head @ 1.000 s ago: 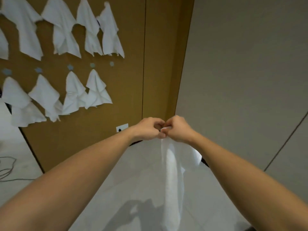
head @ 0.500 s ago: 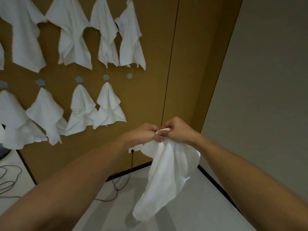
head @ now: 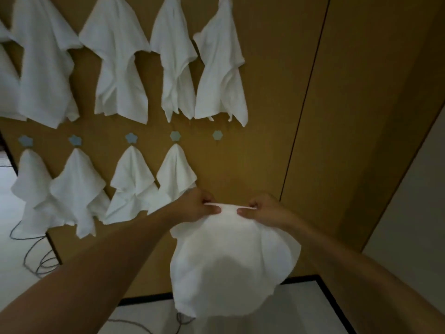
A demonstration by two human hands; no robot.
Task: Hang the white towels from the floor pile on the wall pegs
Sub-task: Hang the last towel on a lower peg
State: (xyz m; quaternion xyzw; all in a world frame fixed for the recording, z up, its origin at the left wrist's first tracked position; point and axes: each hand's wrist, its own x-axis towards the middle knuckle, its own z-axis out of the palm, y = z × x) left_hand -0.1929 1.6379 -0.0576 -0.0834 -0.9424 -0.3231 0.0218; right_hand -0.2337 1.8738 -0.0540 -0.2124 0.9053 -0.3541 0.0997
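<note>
Two hands, the left hand (head: 201, 206) and right hand (head: 261, 208), once touching, are now being drawn apart, each pinching the white towel (head: 231, 263) edge, spreading it below the free peg (head: 217, 135) for hanging.

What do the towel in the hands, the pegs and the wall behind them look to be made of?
Towel: soft white woven cloth, probably cotton; it drapes and folds limply, matte, held by the left hand and right hand.
Empty peg: pale blue flower shape, smooth, likely plastic; too small to be sure.
Wall: brown panel with a matte, finely grained look, perhaps wood laminate or cork-like board.
</note>
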